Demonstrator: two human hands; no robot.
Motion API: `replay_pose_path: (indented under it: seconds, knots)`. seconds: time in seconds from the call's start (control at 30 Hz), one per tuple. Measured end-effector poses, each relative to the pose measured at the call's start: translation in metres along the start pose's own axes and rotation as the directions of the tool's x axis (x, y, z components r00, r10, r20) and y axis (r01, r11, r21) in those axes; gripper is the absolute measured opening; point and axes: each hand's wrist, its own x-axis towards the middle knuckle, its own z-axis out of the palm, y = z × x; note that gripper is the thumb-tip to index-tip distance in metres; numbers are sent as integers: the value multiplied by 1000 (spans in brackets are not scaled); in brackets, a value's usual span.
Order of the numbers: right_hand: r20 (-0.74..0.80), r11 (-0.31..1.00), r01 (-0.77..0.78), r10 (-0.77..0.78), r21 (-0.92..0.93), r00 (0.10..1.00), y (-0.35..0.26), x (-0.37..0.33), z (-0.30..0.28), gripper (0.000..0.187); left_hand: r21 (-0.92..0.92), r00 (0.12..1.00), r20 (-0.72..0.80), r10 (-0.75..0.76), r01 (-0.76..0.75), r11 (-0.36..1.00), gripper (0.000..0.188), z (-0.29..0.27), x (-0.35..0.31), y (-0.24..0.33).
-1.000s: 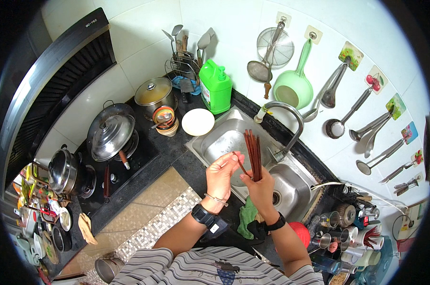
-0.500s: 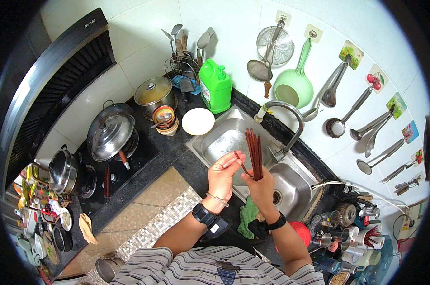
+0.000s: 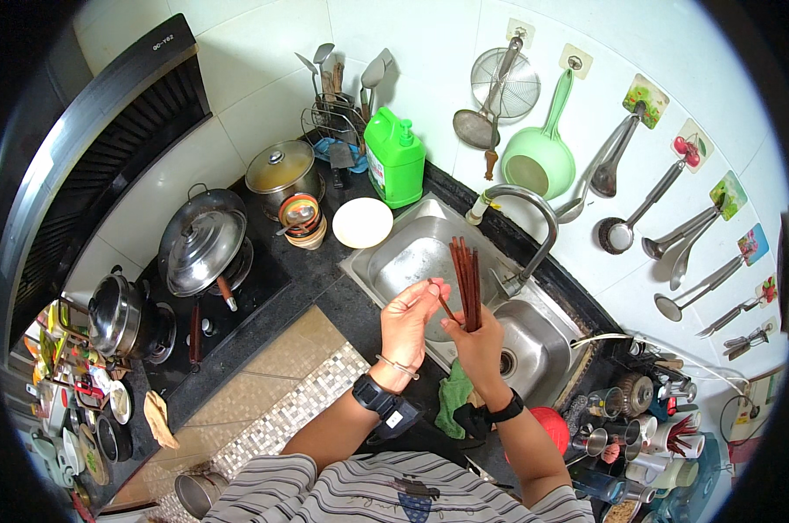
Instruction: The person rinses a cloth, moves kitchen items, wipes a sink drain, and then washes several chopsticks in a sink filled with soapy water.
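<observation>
Above the steel double sink (image 3: 381, 301), my right hand (image 3: 481, 349) is closed round a bundle of dark reddish-brown chopsticks (image 3: 467, 279) that stand upright from the fist. My left hand (image 3: 405, 318) is beside it on the left, with thumb and fingers pinched at the upper end of a single chopstick (image 3: 444, 302). This one slants away from the bundle, its lower end at my right thumb. Behind the hands arches the chrome faucet (image 3: 547, 222). A green cloth (image 3: 453, 401) lies at the sink's front edge, below my right hand.
A white plate (image 3: 363, 223), stacked bowls (image 3: 303, 228) and a green detergent jug (image 3: 396, 157) stand left of and behind the sink. Lidded pans (image 3: 204, 248) sit on the stove. Cups and jars (image 3: 634, 427) crowd the right counter, near a red bowl (image 3: 549, 431). Ladles (image 3: 616, 157) hang on the wall.
</observation>
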Motion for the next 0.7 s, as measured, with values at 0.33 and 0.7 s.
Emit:
replay_pose_path:
  seconds: [0.33,0.7]
  knots:
    - [11,1000,-20,20,-13,1000,0,1,-2,19,50,999,32,16,-18,999,18,2,0,2]
    - [0,1000,2,-2,11,1000,2,0,-2,18,-10,1000,-2,0,0,1000,19,2,-1,0]
